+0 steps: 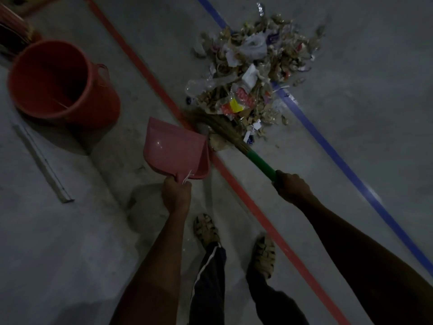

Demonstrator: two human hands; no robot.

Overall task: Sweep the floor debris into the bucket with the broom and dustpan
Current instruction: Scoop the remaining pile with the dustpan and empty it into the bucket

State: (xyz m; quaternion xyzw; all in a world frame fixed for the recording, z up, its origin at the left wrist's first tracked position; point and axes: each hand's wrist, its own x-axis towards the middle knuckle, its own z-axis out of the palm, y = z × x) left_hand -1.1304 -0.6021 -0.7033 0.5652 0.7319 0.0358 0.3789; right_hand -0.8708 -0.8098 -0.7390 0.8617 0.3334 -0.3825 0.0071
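Note:
My left hand [176,196] grips the handle of a pink dustpan [174,148], whose pan holds nothing. My right hand [293,186] grips the green handle of a straw broom [257,161]. The broom's bristles [210,124] lie at the dustpan's far right corner, against the near edge of a debris pile [248,73] of dry leaves, paper scraps and plastic wrappers. A red bucket [93,106] stands upright on the floor, to the left of the dustpan; its inside is dark.
A red floor line [253,202] and a blue floor line [346,167] run diagonally across the concrete. A pale metal strip [43,163] lies at the left. My sandalled feet [207,229] stand below the dustpan. Striped items [14,26] sit beyond the bucket.

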